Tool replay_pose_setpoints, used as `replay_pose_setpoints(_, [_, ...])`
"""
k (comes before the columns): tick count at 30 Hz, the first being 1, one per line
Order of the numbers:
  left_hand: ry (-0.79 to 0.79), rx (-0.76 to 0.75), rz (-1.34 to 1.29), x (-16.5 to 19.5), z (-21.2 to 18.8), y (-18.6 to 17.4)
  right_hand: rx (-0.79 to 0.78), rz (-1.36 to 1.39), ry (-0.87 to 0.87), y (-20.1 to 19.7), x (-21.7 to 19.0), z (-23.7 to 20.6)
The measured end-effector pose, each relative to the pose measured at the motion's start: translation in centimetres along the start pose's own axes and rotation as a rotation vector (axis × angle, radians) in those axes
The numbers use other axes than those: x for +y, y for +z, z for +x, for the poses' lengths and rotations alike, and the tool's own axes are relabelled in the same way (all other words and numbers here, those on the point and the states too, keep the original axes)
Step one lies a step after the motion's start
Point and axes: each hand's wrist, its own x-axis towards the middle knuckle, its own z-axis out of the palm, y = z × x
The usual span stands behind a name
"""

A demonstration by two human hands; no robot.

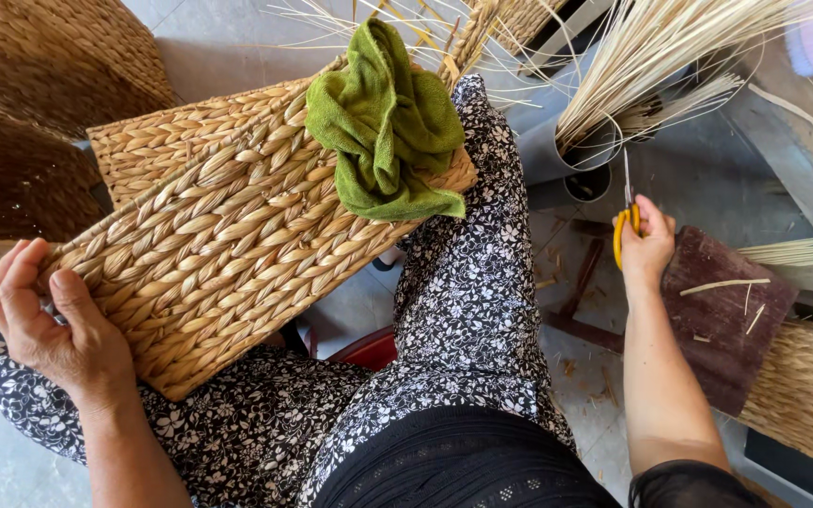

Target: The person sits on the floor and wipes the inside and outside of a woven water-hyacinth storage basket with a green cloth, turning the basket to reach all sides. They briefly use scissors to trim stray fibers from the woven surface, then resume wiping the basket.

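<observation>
A woven straw basket [228, 235] lies tilted across my lap, its flat braided side up. My left hand [44, 320] grips its near left corner, thumb on top. A crumpled green cloth [388, 122] rests on the basket's far end. My right hand [646, 246] is out to the right over the floor, closed on yellow-handled scissors [625, 221] with the blades pointing away from me. My legs are covered by black floral fabric [463, 310].
Grey tubes [571, 155] beyond my right knee hold bundles of pale straw stalks [651, 52]. A brown cloth [722, 315] lies over a woven piece [811, 390] at the right. More woven baskets [39, 85] stand at the upper left. Straw scraps litter the floor.
</observation>
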Motion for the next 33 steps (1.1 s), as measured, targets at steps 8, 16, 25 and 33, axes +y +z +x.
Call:
replay_pose_setpoints(8, [-0.072, 0.001, -0.039, 0.5, 0.4, 0.1, 0.024, -0.363, -0.101, 1.1, -1.0, 1.3])
replay_pose_setpoints(16, [-0.058, 0.011, -0.024, -1.2, -0.9, 0.0, -0.121, -0.447, -0.341, 5.1, -3.8, 8.1])
replay_pose_setpoints(25, [-0.135, 0.012, -0.053, -2.7, -2.3, 0.4, -0.333, -0.4, -0.242, 6.8, -2.3, 10.1])
replay_pose_setpoints(33, [-0.126, 0.042, -0.014, -1.4, -1.6, 0.6, 0.335, 0.117, -0.172, 4.9, -5.7, 5.4])
